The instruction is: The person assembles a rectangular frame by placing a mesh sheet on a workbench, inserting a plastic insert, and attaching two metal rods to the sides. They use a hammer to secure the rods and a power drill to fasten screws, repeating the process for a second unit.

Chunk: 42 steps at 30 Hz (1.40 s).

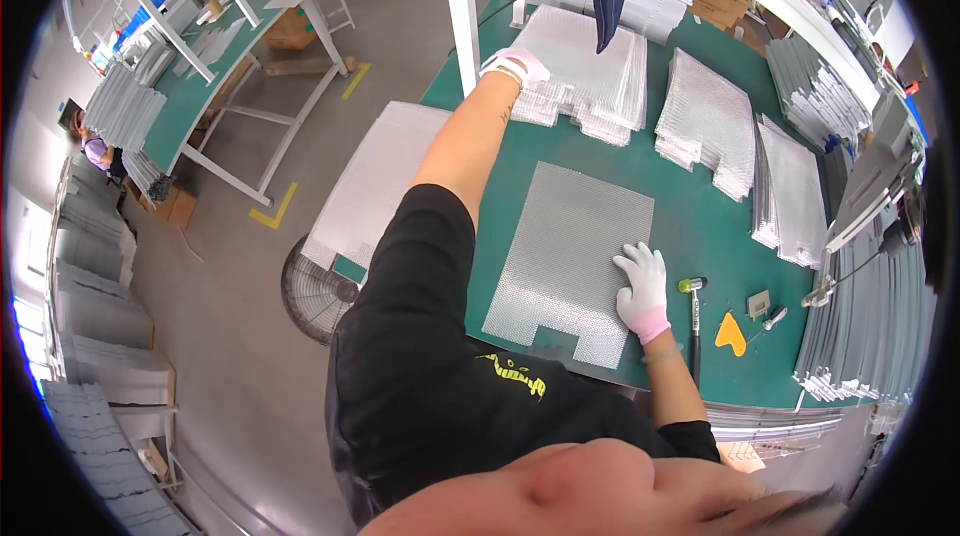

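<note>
Mesh sheet (570, 246) could skew if our right hand (643, 294), fingers spread over its edge, pushes sideways; whether our left hand (517, 66) pinches the far stack (590, 51), we cannot tell.

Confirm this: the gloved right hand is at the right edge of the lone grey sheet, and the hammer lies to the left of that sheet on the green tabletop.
Not quite: the head view shows the hammer to the right of the lone grey sheet, on the green tabletop. The gloved right hand is indeed at the sheet's right edge.
</note>
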Tool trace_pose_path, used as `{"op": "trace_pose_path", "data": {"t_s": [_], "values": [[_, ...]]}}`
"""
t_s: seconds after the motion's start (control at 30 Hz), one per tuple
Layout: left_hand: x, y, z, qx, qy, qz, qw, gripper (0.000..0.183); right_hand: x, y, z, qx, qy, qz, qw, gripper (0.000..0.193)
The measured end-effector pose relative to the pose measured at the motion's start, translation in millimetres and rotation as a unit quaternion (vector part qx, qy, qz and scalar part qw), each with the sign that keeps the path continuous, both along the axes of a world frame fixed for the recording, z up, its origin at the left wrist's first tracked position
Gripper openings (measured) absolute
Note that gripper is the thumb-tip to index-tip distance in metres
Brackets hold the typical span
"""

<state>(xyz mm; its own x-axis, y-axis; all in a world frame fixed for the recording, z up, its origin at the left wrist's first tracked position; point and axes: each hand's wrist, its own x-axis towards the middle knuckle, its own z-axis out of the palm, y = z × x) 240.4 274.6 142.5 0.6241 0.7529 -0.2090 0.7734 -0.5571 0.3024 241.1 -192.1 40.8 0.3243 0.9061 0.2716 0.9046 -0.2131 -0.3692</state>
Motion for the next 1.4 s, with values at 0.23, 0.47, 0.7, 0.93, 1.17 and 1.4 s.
{"op": "trace_pose_path", "data": {"t_s": [0.23, 0.47, 0.7, 0.93, 1.17, 1.4], "values": [[2.4, -32.9, 18.8, 0.251, 0.072, 0.083, 0.962, 0.055, 1.4, 0.8, 2.0, 0.011, 0.006, -0.001, 1.0, 0.051], [-3.1, 17.2, 2.3, 0.04, 0.076, -0.042, 0.995, 0.075, 4.0, 2.2, -3.0, 0.014, -0.001, 0.011, 1.0, 0.052], [-10.1, 10.2, 1.9, 0.025, -0.057, 0.067, 0.996, 0.085, 3.2, 2.1, -2.2, 0.009, -0.001, 0.011, 1.0, 0.052], [-17.1, -33.8, 40.9, 0.199, -0.007, 0.009, 0.98, 0.08, 4.5, -0.1, -5.9, 0.016, -0.001, 0.004, 1.0, 0.051], [-13.8, 15.0, 28.2, 0.022, -0.004, -0.029, 0.999, 0.07, 4.5, 6.4, -5.5, 0.03, -0.002, 0.018, 0.999, 0.051], [-10.2, -3.0, 28.5, -0.053, -0.105, 0.018, 0.993, 0.07, 3.8, -4.9, -5.7, 0.032, 0.002, -0.003, 0.999, 0.05]]}}
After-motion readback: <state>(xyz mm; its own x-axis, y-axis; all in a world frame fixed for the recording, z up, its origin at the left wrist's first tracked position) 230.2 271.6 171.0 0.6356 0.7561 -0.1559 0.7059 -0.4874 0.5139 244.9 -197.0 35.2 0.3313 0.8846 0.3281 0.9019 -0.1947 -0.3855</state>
